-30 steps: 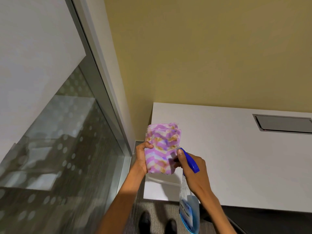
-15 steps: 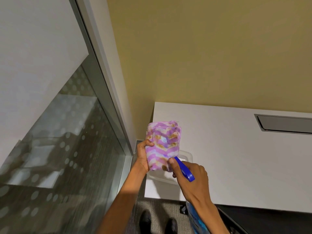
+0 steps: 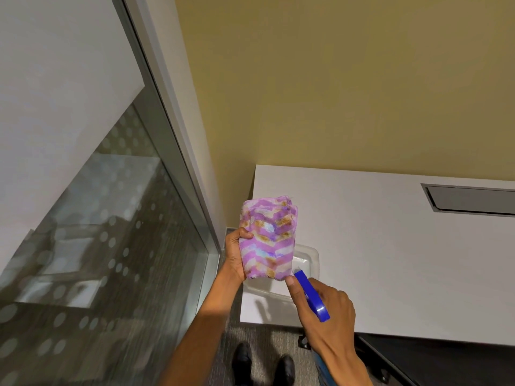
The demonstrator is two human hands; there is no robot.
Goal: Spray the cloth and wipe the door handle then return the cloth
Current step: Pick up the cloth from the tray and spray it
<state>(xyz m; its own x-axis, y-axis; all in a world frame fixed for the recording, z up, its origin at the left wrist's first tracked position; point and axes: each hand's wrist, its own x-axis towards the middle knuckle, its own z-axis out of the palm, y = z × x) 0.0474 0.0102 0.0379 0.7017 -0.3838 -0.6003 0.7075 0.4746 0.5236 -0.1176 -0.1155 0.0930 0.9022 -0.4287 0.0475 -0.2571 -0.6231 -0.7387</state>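
A folded cloth [image 3: 267, 240] with pink, white and orange zigzag stripes stands upright in my left hand [image 3: 235, 256], which grips it by its left edge. My right hand [image 3: 327, 316] holds a spray bottle, whose blue head [image 3: 310, 295] points at the cloth's lower right corner. The bottle's body hangs below the hand and is mostly hidden by my wrist. No door handle is in view.
A clear plastic tray [image 3: 310, 257] sits at the near left corner of a white table [image 3: 390, 260], just behind the cloth. A grey recessed panel [image 3: 471, 197] lies in the table at right. A frosted glass wall [image 3: 97, 232] runs along the left. My shoes [image 3: 262, 360] stand on carpet.
The spray bottle has dropped lower in my right hand, so its body has gone out of sight. The cloth stays held in place in front of the tray.
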